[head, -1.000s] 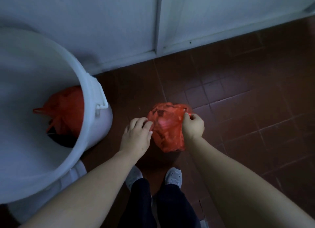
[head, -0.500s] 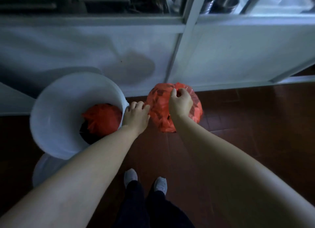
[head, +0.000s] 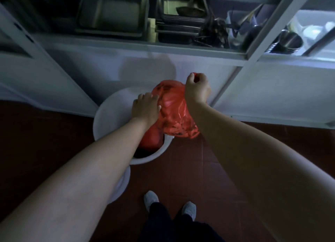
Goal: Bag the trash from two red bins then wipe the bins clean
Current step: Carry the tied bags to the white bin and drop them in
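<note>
While the round white plastic bucket (head: 105,118) stands on the dark red tiled floor (head: 195,169) at left, I see my left hand (head: 145,108) pressing its fingers against the side of the crinkled red plastic trash bag (head: 174,107). The bag hangs over the bucket's rim, below my right hand (head: 196,88), whose grip is clenched around its gathered top. Another red bag (head: 150,142) lies inside the bucket.

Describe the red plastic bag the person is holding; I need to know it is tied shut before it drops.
The red plastic bag is thin, glossy, crinkled and bulging, with dark contents showing through. It hangs above the white bucket. The right hand grips its gathered top, and the left hand rests against its side. Whether it is knotted cannot be seen.
</note>
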Motion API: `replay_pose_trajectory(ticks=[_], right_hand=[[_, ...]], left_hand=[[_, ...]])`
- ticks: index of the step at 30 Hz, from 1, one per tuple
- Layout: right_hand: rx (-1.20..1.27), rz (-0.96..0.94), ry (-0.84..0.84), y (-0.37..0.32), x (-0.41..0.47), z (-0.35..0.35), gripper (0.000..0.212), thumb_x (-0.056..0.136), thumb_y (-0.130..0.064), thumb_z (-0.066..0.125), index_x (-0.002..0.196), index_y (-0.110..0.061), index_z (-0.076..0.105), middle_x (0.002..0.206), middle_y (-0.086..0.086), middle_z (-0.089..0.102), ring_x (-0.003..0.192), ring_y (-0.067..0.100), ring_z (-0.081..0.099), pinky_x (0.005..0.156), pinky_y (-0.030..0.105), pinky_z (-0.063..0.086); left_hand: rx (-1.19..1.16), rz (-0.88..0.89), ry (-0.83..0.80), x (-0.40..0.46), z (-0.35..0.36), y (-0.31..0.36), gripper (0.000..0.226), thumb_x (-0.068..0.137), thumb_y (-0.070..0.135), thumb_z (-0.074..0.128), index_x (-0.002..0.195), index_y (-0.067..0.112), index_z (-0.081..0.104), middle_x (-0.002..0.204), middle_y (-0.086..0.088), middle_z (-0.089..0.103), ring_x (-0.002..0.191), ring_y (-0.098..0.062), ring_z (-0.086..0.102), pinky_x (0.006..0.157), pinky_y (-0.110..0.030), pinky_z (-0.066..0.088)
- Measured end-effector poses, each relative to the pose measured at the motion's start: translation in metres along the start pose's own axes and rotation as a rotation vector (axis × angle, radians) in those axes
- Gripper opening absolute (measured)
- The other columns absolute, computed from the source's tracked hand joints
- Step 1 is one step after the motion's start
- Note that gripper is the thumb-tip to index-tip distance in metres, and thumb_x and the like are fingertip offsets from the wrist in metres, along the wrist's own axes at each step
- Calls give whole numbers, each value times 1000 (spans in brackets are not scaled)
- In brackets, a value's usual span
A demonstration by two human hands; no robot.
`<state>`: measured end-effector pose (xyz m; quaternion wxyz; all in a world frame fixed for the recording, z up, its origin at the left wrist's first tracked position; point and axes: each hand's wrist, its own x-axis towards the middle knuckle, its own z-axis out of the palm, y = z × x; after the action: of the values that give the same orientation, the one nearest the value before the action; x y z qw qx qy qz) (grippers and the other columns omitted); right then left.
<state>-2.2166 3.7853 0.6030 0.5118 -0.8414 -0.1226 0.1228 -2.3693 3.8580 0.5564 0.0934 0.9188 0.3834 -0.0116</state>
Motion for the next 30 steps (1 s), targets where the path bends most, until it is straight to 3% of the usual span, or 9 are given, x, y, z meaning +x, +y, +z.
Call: replay_pose_trajectory(ticks=[6, 8, 10, 13, 17, 18, 22, 26, 30], right_hand=[[-100, 84, -236, 3, -19, 79, 28, 94, -30, 54, 102, -11, 72, 90, 9, 73, 93, 29, 68, 72, 27, 43], [-127, 156, -356, 6, -29, 101, 30, 93, -27, 57, 116, -12, 69, 96, 13, 74, 97, 32, 70, 82, 36, 55], [-187, 182, -444, 8, -38, 119, 37, 91, -18, 56, 126, -12, 66, 106, 18, 74, 100, 34, 70, 93, 44, 56], [-350, 125, -595, 14, -53, 143, 29, 89, -13, 50, 108, -7, 72, 98, 18, 75, 93, 34, 72, 88, 44, 58], [-495, 54, -730, 31, -73, 165, 25, 94, -18, 48, 87, -9, 70, 79, 9, 71, 85, 31, 68, 71, 27, 52], [-545, 22, -771, 34, -77, 170, 25, 95, -20, 49, 89, -10, 71, 81, 8, 71, 89, 31, 67, 70, 26, 49], [-778, -111, -1014, 39, -110, 203, 36, 98, -21, 53, 132, -10, 62, 132, 14, 63, 122, 32, 59, 98, 36, 48], [-892, -273, -1193, 20, -159, 233, 33, 100, -11, 46, 128, -3, 62, 130, 18, 61, 120, 36, 59, 95, 47, 49], [-862, -326, -1248, 15, -203, 278, 32, 102, -11, 42, 124, -3, 63, 126, 15, 64, 120, 32, 60, 94, 34, 47]], left_hand=[[-37, -98, -39, -21, 15, -89, 39, 94, 36, 47, 129, 19, 50, 125, -12, 53, 112, -37, 47, 90, -46, 45], [-49, -147, -64, -29, 23, -114, 39, 93, 34, 47, 129, 21, 52, 123, -11, 54, 112, -36, 48, 90, -46, 46], [-24, -183, -90, -36, 30, -136, 37, 92, 34, 46, 127, 23, 54, 120, -9, 56, 110, -35, 51, 88, -45, 47], [11, -215, -90, -43, 42, -161, 34, 90, 36, 49, 119, 21, 58, 113, -10, 60, 103, -37, 55, 82, -43, 48], [-26, -246, -122, -53, 53, -174, 43, 89, 36, 52, 129, 21, 54, 124, -10, 56, 111, -37, 52, 86, -45, 46], [-26, -258, -129, -57, 52, -176, 46, 90, 36, 51, 134, 21, 51, 127, -10, 55, 112, -38, 51, 87, -45, 45], [53, -357, -209, -92, 45, -197, 44, 93, 34, 45, 136, 26, 47, 120, -4, 55, 108, -32, 54, 89, -40, 47], [89, -450, -282, -119, 33, -246, 35, 94, 35, 49, 126, 22, 51, 120, -4, 53, 111, -29, 52, 91, -40, 45], [-6, -566, -290, -146, 40, -302, 41, 96, 34, 47, 136, 24, 46, 129, -5, 50, 118, -29, 47, 95, -42, 42]])
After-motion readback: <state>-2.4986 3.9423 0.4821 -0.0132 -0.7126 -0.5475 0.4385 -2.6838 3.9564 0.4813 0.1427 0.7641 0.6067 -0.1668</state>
